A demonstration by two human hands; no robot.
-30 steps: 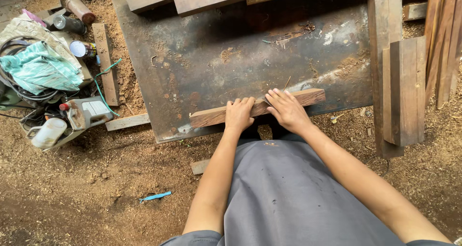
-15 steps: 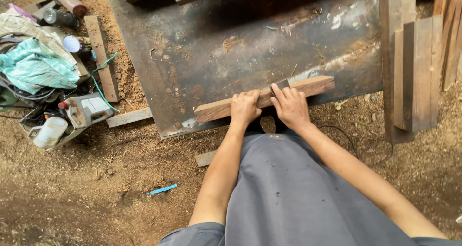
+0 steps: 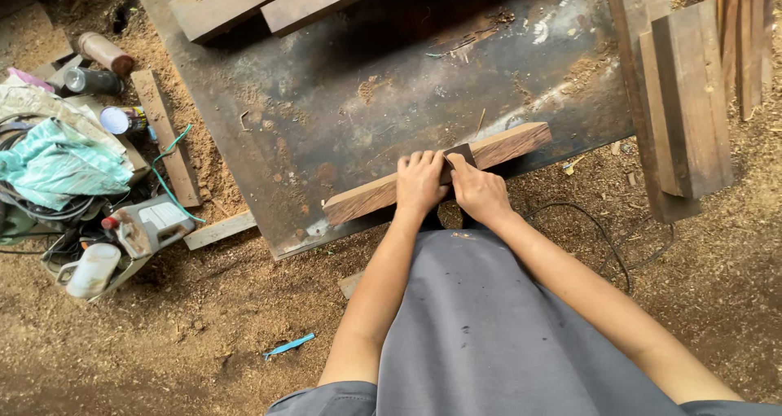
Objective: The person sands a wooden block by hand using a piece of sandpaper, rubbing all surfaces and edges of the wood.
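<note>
your left hand (image 3: 421,181) lies flat on top of a wooden plank (image 3: 505,146), fingers spread and pressing down on it. your right hand (image 3: 478,190) sits just beside it, fingers curled around a small dark block (image 3: 459,155) that rests on the plank's top face; whether it is a sanding block or a piece of sandpaper is hard to tell. the two hands touch or nearly touch at the thumbs.

the plank lies tilted along the near edge of a dark, stained metal sheet (image 3: 383,74) that covers the ground in front of you, its right end higher in the view than its left. more wooden boards (image 3: 269,1) rest on the far edge of the sheet, and a stack of thick timbers (image 3: 684,98) stands to your right, well apart from your hands.

to your left, on the sawdust-covered ground (image 3: 163,334), there is a heap of clutter: a teal cloth (image 3: 57,162), a white mug (image 3: 90,269), a few cans (image 3: 122,120) and a thin wood strip (image 3: 167,137). a black cable (image 3: 619,237) loops across the sawdust near your right forearm, and a small blue scrap (image 3: 287,346) lies by your left elbow. your grey garment (image 3: 489,334) fills the lower middle of the view.
</note>
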